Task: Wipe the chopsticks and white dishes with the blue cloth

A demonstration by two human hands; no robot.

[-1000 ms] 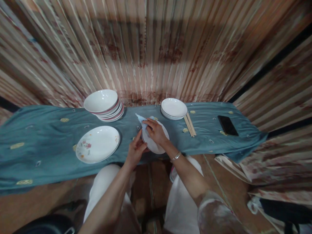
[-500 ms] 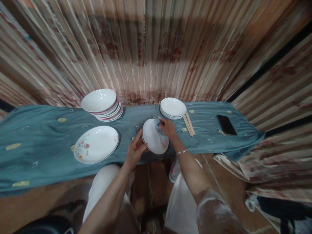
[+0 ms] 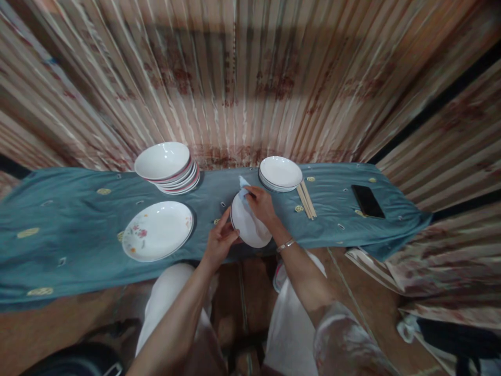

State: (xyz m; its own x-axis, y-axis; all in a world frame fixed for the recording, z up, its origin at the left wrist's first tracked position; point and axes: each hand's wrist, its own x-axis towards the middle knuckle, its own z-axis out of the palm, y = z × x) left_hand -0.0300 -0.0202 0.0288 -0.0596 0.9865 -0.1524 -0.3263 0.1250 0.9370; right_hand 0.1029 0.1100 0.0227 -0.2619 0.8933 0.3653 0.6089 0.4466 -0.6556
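A small white plate with a dark rim point(image 3: 250, 228) is held tilted over the front of the table. My left hand point(image 3: 219, 239) grips its left edge, thumb on the upper face and fingers partly hidden beneath. In my right hand point(image 3: 261, 202) is a bunched light-blue cloth point(image 3: 243, 188), pressed at the plate's far edge, with one end sticking up past the rim. A stack of similar small plates point(image 3: 281, 172) stands just behind my right hand. To the left of my left hand lies an oval plate with a flower pattern point(image 3: 160, 230).
Several nested bowls point(image 3: 166, 164) stand at the back left, the top one tilted. Wooden chopsticks point(image 3: 306, 200) lie beside the small plates, and a black phone point(image 3: 368, 201) is farther right. A teal cloth point(image 3: 86, 224) covers the narrow table; a pleated curtain point(image 3: 242, 78) hangs behind.
My right hand has moved the cloth left across the plate to its far-left edge. My left hand still grips the plate. The view has shifted slightly.
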